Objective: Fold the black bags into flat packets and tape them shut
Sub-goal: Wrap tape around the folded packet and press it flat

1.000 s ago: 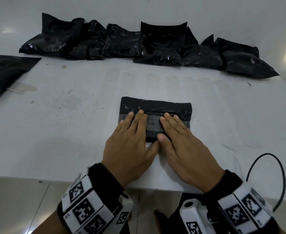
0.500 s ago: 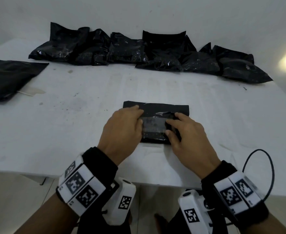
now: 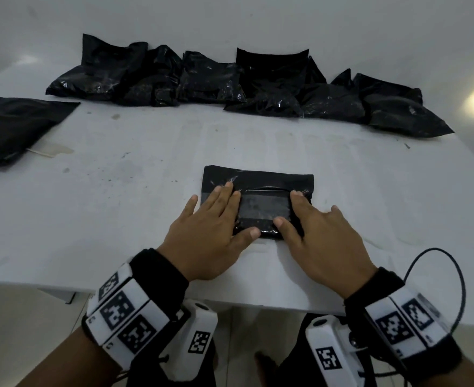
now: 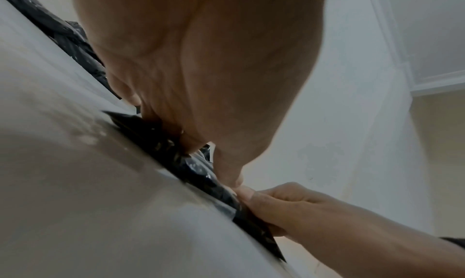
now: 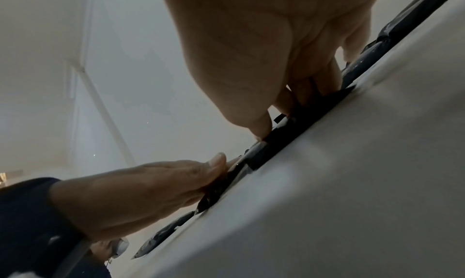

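- At the far left edge of the white table [image 3: 118,219] lies a flat black plastic bag [image 3: 15,129], unfolded and well apart from the work; it looks thin and limp, so it would likely sag if lifted by one corner.
- The left hand [image 3: 213,233] lies flat, fingers straight and spread, pressing the left part of the small folded black plastic packet [image 3: 258,182]; its thumb rests at the packet's near edge.
- The packet sits on the table near the front edge, between the two hands, with a strip of clear glossy tape [image 3: 263,206] across its top.
- Judging by its creases and shine, the film is light, soft and slippery, and likely springs open unless held down; broad flat pressure from above suits it better than a pinch, and lifting is best done by the folded long edges.
- The right hand [image 3: 322,236] likewise lies open, fingers straight on the packet's right end, thumb at the near edge.
- Along the back of the table runs a row of crumpled glossy black bags [image 3: 230,82], puffy and touching one another.
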Tool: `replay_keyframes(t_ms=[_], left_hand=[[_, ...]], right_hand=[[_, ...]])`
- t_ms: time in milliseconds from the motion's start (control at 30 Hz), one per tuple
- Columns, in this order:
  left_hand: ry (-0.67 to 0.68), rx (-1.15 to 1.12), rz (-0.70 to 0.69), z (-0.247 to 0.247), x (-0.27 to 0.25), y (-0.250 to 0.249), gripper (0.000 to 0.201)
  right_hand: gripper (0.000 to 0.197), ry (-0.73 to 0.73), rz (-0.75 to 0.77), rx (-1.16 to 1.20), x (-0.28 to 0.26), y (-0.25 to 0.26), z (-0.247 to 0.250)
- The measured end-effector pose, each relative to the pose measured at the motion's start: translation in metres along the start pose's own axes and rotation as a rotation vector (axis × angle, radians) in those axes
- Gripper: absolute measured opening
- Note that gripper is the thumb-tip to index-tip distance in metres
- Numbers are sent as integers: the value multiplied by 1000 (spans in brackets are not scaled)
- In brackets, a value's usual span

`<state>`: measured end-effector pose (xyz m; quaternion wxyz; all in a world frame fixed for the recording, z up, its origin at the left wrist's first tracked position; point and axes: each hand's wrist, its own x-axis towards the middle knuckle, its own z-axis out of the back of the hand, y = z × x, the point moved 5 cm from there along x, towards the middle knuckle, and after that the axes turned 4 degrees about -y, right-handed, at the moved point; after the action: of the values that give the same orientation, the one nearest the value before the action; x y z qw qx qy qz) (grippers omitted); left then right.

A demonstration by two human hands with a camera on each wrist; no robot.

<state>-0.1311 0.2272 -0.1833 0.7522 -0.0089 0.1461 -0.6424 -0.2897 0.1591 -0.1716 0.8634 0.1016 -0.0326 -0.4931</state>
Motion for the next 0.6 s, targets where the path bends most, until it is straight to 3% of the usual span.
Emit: replay_keyframes(t_ms=[267, 467, 600], left_hand=[[11, -75, 62, -2, -11, 9, 87], [22, -17, 65, 5, -10, 6, 100], [10, -23, 50, 8, -9, 4, 94]], right_hand=[[63, 57, -8, -46, -2, -3, -6], [61, -126, 117, -23, -4, 5, -6], [60, -29, 130, 15, -4, 0, -15]])
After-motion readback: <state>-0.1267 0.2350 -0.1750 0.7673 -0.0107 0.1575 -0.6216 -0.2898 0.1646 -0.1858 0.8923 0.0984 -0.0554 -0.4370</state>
